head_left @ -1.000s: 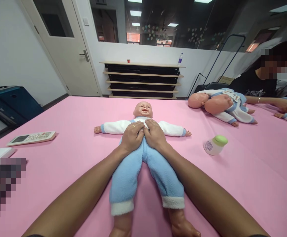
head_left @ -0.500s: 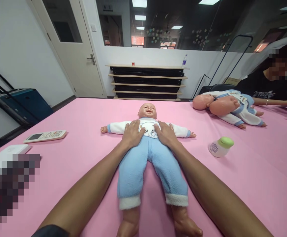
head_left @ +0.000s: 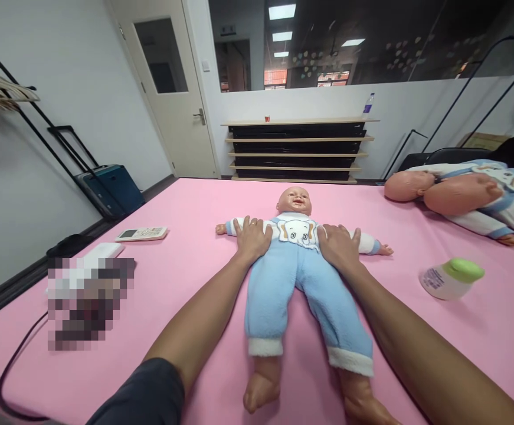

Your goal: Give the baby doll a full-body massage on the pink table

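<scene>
A baby doll lies on its back on the pink tabletop, head away from me, arms stretched out sideways. It wears a white top with an elephant face and fluffy light blue trousers; its feet are bare. My left hand rests flat, fingers apart, where the doll's sleeve meets its trunk on the left. On the opposite side my right hand lies over the chest edge and sleeve, with its fingers spread. Neither hand grasps anything. A white bottle with a green cap stands to the right of the doll.
More dolls lie at the far right of the pink table. A remote control, a white box-like object, a blurred-out item and a black cable are at left. Beyond are a shelf and suitcase.
The view has swung left, so everything sits farther right in it. Both hands have slid outward from the doll's chest toward its sleeves, uncovering more of the elephant face.
</scene>
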The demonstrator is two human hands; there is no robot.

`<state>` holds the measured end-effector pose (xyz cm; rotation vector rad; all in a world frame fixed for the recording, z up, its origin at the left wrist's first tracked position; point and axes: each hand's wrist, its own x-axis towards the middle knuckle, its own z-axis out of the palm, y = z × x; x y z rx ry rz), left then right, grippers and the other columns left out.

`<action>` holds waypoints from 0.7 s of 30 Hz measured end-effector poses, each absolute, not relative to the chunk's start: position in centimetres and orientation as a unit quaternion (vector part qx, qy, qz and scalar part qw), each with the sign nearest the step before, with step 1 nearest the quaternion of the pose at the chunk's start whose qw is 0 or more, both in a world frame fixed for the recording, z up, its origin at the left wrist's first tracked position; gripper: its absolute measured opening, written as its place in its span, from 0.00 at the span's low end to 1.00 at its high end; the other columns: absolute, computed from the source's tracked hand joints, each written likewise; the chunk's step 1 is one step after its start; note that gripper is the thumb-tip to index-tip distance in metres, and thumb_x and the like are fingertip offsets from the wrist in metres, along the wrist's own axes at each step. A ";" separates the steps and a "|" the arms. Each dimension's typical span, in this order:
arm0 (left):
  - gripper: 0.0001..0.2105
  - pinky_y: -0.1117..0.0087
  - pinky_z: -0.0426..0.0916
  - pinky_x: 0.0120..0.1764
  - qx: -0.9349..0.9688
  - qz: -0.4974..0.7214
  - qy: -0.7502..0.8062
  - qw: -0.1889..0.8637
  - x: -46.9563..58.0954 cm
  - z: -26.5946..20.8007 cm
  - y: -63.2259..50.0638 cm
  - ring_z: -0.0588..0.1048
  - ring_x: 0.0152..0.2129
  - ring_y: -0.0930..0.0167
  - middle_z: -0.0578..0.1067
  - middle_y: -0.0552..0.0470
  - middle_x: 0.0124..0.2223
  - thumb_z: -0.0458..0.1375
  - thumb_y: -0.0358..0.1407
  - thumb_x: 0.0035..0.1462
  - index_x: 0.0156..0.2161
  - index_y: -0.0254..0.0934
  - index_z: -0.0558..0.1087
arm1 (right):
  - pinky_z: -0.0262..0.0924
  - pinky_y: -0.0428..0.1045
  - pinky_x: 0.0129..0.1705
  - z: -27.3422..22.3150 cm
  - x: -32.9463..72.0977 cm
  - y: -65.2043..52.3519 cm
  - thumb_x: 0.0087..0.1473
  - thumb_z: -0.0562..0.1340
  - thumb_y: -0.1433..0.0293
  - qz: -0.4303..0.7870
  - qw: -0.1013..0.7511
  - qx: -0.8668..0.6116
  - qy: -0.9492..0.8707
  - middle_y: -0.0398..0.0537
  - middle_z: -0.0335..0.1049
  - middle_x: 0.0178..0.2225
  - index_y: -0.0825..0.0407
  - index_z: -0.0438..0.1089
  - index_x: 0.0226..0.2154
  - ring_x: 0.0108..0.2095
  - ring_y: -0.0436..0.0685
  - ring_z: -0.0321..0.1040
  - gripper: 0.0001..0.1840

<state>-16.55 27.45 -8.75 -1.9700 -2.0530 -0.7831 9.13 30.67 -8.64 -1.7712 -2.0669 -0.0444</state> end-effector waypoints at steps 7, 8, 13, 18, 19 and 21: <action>0.21 0.43 0.37 0.64 -0.655 -0.232 -0.709 0.119 -18.5 -8.2 26.9 0.60 0.60 0.54 0.72 0.39 0.54 0.43 0.46 0.66 0.48 0.36 0.73 | 0.25 0.71 0.64 -9.8 12.5 30.5 0.64 0.44 0.55 -0.099 0.159 -0.656 -0.731 0.57 0.67 0.55 0.52 0.68 0.51 0.63 0.68 0.48 0.27; 0.21 0.42 0.38 0.64 -0.647 -0.226 -0.719 0.117 -19.1 -8.1 26.7 0.60 0.60 0.54 0.72 0.39 0.54 0.43 0.47 0.65 0.48 0.37 0.73 | 0.25 0.72 0.64 -9.7 12.7 30.4 0.64 0.44 0.55 -0.101 0.157 -0.660 -0.728 0.56 0.67 0.54 0.52 0.68 0.51 0.63 0.68 0.48 0.27; 0.22 0.44 0.47 0.60 -0.611 -0.227 -0.751 0.107 -21.6 -7.9 25.9 0.66 0.54 0.54 0.72 0.39 0.53 0.42 0.49 0.66 0.48 0.37 0.72 | 0.30 0.73 0.61 -9.5 13.0 30.0 0.64 0.43 0.56 -0.096 0.182 -0.682 -0.702 0.59 0.67 0.53 0.52 0.69 0.46 0.59 0.69 0.52 0.26; 0.24 0.45 0.54 0.56 -0.553 -0.262 -0.788 0.063 -23.4 -8.2 26.1 0.68 0.51 0.54 0.73 0.36 0.51 0.39 0.48 0.66 0.48 0.34 0.70 | 0.41 0.72 0.57 -10.3 15.2 31.1 0.63 0.43 0.56 -0.078 0.225 -0.722 -0.650 0.67 0.66 0.50 0.56 0.69 0.46 0.55 0.72 0.57 0.28; 0.24 0.46 0.56 0.55 -0.542 -0.268 -0.795 0.051 -23.8 -8.2 26.2 0.69 0.50 0.54 0.73 0.35 0.51 0.39 0.48 0.66 0.47 0.33 0.71 | 0.42 0.71 0.56 -10.6 15.8 31.4 0.62 0.44 0.55 -0.070 0.230 -0.733 -0.637 0.68 0.66 0.50 0.57 0.68 0.48 0.54 0.72 0.58 0.29; 0.23 0.49 0.58 0.54 -0.532 -0.279 -0.798 0.045 -24.4 -8.3 26.2 0.69 0.50 0.54 0.74 0.35 0.50 0.40 0.47 0.66 0.47 0.33 0.71 | 0.43 0.71 0.57 -11.1 16.8 32.1 0.61 0.45 0.54 -0.058 0.236 -0.748 -0.617 0.69 0.66 0.50 0.58 0.66 0.52 0.54 0.73 0.59 0.31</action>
